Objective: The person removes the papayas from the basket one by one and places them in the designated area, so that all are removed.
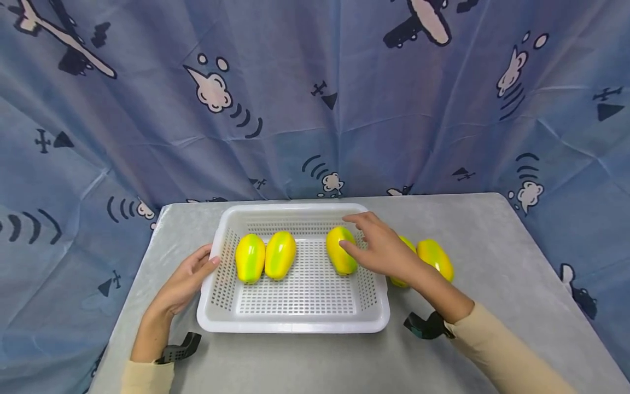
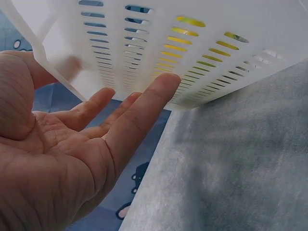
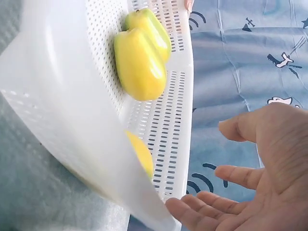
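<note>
A white perforated plastic basket (image 1: 295, 324) stands on the grey table. Inside it, two glossy yellow-green papayas (image 1: 250, 259) (image 3: 139, 65) lie side by side at the left, and a third papaya (image 1: 339, 251) lies at the right end. My left hand (image 1: 184, 282) grips the basket's left side, thumb over the rim and fingers along the outer wall (image 2: 139, 120). Over the right end hovers my right hand (image 1: 381, 249), its fingers spread and holding nothing, just above the third papaya. In the right wrist view the basket's wall partly hides that fruit.
Two more papayas (image 1: 435, 260) lie on the table (image 1: 492, 284) just right of the basket, one partly hidden by the right forearm. A blue patterned cloth (image 1: 295, 109) hangs behind the table. Each wrist wears a black strap mount (image 1: 425, 325).
</note>
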Demonstrator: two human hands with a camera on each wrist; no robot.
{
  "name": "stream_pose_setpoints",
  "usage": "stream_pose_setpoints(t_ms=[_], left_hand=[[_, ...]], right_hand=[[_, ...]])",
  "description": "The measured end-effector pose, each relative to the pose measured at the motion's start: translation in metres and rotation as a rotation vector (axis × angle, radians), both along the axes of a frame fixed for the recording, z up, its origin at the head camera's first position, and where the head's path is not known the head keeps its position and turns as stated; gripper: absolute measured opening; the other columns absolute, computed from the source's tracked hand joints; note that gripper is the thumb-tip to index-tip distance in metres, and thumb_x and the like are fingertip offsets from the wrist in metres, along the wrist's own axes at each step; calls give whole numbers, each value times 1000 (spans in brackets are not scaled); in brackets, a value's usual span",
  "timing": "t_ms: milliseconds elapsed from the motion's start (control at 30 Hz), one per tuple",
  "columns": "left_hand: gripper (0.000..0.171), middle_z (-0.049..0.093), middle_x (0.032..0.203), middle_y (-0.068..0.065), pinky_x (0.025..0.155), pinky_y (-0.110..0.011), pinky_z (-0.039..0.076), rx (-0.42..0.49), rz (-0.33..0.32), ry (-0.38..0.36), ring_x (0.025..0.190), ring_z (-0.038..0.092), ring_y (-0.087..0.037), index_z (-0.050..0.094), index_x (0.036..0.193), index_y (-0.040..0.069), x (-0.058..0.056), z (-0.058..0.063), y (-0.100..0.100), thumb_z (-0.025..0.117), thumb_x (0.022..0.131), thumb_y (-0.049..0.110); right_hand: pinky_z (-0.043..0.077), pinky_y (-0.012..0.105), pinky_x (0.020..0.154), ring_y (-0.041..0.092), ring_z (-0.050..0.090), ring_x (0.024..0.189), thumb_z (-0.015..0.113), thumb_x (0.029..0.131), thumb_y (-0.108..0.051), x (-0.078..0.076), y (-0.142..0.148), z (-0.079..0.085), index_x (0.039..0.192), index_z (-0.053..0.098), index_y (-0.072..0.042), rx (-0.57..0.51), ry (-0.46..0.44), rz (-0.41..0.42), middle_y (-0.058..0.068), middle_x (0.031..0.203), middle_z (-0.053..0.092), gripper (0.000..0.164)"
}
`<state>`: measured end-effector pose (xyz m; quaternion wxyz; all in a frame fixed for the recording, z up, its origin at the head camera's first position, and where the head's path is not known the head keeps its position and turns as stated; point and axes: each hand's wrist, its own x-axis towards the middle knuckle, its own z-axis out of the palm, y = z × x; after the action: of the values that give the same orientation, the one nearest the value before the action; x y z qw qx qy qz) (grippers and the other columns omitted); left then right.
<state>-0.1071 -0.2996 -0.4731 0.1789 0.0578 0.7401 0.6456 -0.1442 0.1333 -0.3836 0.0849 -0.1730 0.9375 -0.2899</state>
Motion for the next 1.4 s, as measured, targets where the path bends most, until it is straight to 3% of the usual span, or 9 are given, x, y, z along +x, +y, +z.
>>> stream_pose_setpoints(t_ms=[200,367,733,967,1033,1100,1300,1400], left_hand=[[61,45,149,-39,85,-45,67,-1,5,-4,108,76,-21,22,165,1,0,-1,1,46,115,26],[62,45,150,-38,86,-44,67,-16,13,-12,108,75,-20,22,165,2,0,0,2,47,115,28],[63,44,152,-37,87,-42,66,-17,17,-12,109,74,-20,23,165,2,-1,1,0,49,114,29],[62,43,154,-38,87,-45,66,5,4,-13,110,74,-22,23,165,2,-1,-1,2,48,114,28],[63,43,153,-38,87,-46,66,8,1,-12,110,75,-22,22,165,1,-1,0,2,48,114,28],[63,43,153,-39,87,-46,66,11,-3,-10,110,75,-23,21,165,1,-1,0,3,48,114,28],[63,44,152,-39,87,-45,66,12,1,-4,110,75,-22,21,165,1,-2,1,2,47,114,27],[64,43,152,-39,88,-44,66,7,5,-10,110,74,-21,20,165,0,0,0,3,48,114,27]], right_hand=[[49,68,112,45,54,143,70,101,-36,-5,-11,3,157,48,-6,57,-39,1,22,163,46,67],[50,68,111,47,56,140,68,101,-39,-9,-20,6,161,42,-7,121,-113,5,26,164,42,72],[61,51,96,33,65,106,71,99,-38,-15,-38,3,158,44,-3,235,-196,5,27,147,56,74],[54,33,76,25,60,87,72,98,-39,-19,-44,-2,127,63,2,280,-216,55,18,118,61,51],[54,32,75,24,59,86,74,97,-38,-20,-45,-4,123,65,1,276,-215,59,16,117,61,48],[55,33,77,24,60,87,76,95,-37,-20,-47,-6,125,65,1,274,-210,66,16,118,61,49],[59,44,93,28,62,100,81,92,-31,-20,-56,-9,152,54,-5,289,-212,81,21,140,58,71],[59,45,93,28,62,101,81,92,-28,-18,-60,-12,155,51,-9,278,-221,84,21,139,59,73]])
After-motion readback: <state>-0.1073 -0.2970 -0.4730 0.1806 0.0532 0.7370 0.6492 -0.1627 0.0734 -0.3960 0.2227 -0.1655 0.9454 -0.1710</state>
